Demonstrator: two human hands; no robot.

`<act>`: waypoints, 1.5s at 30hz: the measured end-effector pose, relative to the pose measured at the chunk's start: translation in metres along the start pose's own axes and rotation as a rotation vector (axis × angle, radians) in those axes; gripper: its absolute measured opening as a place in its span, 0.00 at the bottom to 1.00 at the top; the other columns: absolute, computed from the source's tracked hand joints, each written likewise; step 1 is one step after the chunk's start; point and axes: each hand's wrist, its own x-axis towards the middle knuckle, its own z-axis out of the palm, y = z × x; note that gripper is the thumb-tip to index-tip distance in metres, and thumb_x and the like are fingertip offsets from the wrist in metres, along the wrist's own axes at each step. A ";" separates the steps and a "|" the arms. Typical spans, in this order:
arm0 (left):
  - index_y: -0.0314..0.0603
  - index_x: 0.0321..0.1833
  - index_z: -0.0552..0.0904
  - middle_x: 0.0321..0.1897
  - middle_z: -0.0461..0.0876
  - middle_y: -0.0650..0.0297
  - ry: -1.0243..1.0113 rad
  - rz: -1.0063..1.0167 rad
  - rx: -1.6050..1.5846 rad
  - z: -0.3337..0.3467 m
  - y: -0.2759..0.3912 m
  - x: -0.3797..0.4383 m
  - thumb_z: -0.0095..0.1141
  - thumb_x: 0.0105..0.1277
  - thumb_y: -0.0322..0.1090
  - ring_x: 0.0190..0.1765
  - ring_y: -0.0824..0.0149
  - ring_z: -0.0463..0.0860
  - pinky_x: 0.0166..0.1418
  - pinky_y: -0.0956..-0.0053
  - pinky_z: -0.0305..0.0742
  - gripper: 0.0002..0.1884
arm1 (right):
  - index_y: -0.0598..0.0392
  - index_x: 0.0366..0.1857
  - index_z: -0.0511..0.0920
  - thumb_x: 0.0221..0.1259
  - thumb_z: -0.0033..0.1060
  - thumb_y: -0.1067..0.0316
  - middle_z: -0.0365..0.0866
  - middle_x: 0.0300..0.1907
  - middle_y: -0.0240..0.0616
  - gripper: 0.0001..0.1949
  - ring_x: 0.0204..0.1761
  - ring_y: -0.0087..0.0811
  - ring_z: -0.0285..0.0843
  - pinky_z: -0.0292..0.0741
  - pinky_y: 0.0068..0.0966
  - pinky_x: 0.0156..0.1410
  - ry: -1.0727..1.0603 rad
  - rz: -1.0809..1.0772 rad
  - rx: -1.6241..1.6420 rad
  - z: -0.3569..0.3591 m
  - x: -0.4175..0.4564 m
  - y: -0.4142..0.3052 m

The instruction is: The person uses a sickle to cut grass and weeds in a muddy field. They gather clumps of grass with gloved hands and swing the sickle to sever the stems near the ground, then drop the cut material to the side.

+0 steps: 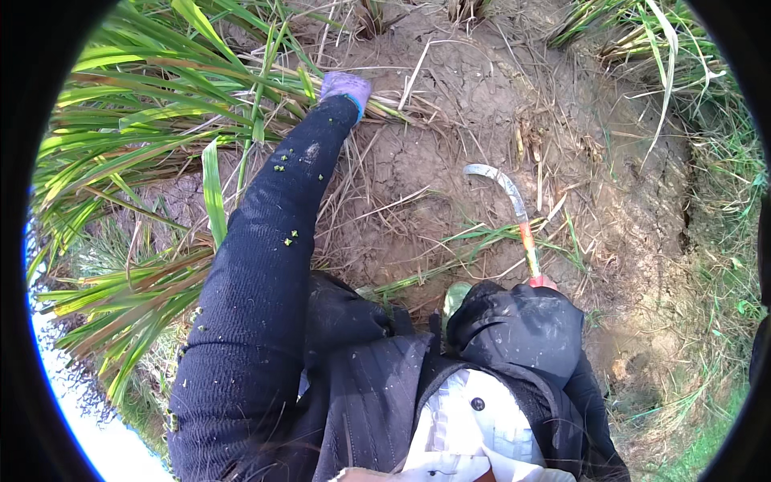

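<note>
My left hand (346, 88), in a purple glove, rests at the base of a bundle of long green and browning grass-like stalks (199, 90). The stalks lie on the ground, leaves fanning to the left and stem ends showing just right of the glove. My fingers are turned away, so their grip is hidden. By my right knee, my right hand (545, 282) is mostly covered by dark trouser cloth. It holds a sickle (512, 196) by its red and yellowish handle. The curved grey blade points up and to the left, over bare soil.
Cracked brown mud (409, 199) with scattered straw spreads before me. Another leafy bundle (132, 301) lies beside my left sleeve. Cut stubble (467, 9) stands at the top, and growing clumps (650, 48) rise at top right. A grassy strip (723, 253) runs along the right.
</note>
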 end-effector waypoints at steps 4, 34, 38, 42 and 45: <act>0.43 0.42 0.84 0.40 0.85 0.59 -0.052 -0.003 0.125 -0.025 0.015 -0.016 0.49 0.60 0.32 0.45 0.59 0.83 0.46 0.64 0.77 0.12 | 0.55 0.32 0.72 0.55 0.58 0.67 0.70 0.23 0.28 0.07 0.26 0.20 0.67 0.66 0.22 0.32 0.069 -0.030 -0.028 0.006 -0.004 0.031; 0.46 0.41 0.85 0.37 0.85 0.61 -0.130 0.222 0.150 -0.042 0.114 -0.074 0.52 0.59 0.34 0.43 0.59 0.84 0.42 0.62 0.76 0.11 | 0.59 0.31 0.73 0.50 0.61 0.70 0.70 0.21 0.37 0.08 0.24 0.28 0.68 0.67 0.27 0.32 -0.042 0.012 -0.064 0.032 0.017 0.036; 0.46 0.39 0.85 0.35 0.85 0.59 -0.172 0.297 0.133 -0.031 0.110 -0.109 0.54 0.57 0.34 0.40 0.58 0.84 0.37 0.62 0.77 0.10 | 0.57 0.33 0.74 0.50 0.63 0.68 0.71 0.23 0.31 0.10 0.28 0.22 0.67 0.68 0.24 0.35 -0.088 0.216 0.309 0.031 0.002 -0.005; 0.44 0.33 0.84 0.30 0.84 0.56 -0.344 0.390 0.047 -0.072 0.082 -0.145 0.57 0.50 0.37 0.38 0.54 0.84 0.38 0.60 0.77 0.10 | 0.54 0.32 0.72 0.49 0.55 0.75 0.70 0.26 0.26 0.06 0.26 0.19 0.67 0.68 0.23 0.31 -0.074 0.079 -0.057 0.057 0.033 -0.036; 0.43 0.33 0.85 0.32 0.84 0.55 -0.486 0.369 0.161 -0.065 0.066 -0.171 0.58 0.48 0.37 0.38 0.53 0.83 0.40 0.61 0.78 0.11 | 0.56 0.30 0.70 0.46 0.52 0.75 0.68 0.22 0.30 0.07 0.21 0.23 0.67 0.68 0.26 0.28 -0.043 -0.024 0.015 0.078 0.053 -0.098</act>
